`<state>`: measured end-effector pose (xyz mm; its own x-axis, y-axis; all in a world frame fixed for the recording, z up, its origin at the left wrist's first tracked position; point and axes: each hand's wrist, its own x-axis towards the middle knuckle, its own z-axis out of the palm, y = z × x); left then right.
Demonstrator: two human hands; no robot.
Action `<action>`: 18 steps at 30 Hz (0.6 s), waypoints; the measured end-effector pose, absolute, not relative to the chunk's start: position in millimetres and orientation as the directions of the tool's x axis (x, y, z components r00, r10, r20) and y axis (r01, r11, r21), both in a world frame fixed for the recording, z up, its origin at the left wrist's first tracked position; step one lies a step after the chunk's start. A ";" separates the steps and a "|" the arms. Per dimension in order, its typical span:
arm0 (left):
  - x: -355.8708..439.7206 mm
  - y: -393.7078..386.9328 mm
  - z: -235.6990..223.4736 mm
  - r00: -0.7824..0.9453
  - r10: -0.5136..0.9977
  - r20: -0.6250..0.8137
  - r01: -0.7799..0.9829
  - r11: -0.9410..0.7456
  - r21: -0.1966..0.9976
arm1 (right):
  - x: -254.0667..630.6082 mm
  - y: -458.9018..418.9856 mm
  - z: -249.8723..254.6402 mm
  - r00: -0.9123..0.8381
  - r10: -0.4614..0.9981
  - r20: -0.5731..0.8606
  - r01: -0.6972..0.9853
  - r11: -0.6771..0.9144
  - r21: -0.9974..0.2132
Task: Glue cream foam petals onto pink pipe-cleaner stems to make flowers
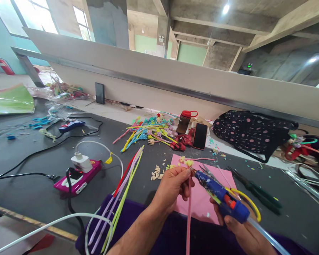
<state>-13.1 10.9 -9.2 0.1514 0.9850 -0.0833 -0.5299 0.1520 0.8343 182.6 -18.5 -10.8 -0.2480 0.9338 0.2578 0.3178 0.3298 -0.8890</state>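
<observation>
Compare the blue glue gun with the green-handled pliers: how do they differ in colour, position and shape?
The glue gun is mostly bright blue; the pliers have dark green handles.
The glue gun is held up in the right hand; the pliers lie on the dark table.
The glue gun has a translucent stick out of its back; the pliers end in two handles.
Both tips point away from the person.

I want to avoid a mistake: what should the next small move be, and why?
Probably squeeze a small dab from the blue glue gun at the fluffy yellow piece: the nozzle is close to it and to the left hand, which pinches the pink fuzzy stem.
</observation>
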 end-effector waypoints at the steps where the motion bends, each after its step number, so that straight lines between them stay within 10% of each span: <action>1: -13.3 10.9 -9.2 0.155 0.985 -0.080 -0.535 0.151 0.831 | 182.2 -18.2 -8.9 -0.259 0.928 0.268 0.313 0.343 -0.886; 18: -13.9 10.2 -7.7 0.170 0.981 -0.094 -0.527 0.171 0.833 | 180.3 -19.3 -4.6 -0.272 0.916 0.294 0.329 0.375 -0.867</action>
<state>-13.9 10.2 -7.7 0.1697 0.9810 -0.0937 -0.5267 0.1706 0.8327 180.3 -19.3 -4.6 -0.2723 0.9163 0.2937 0.3286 0.3755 -0.8666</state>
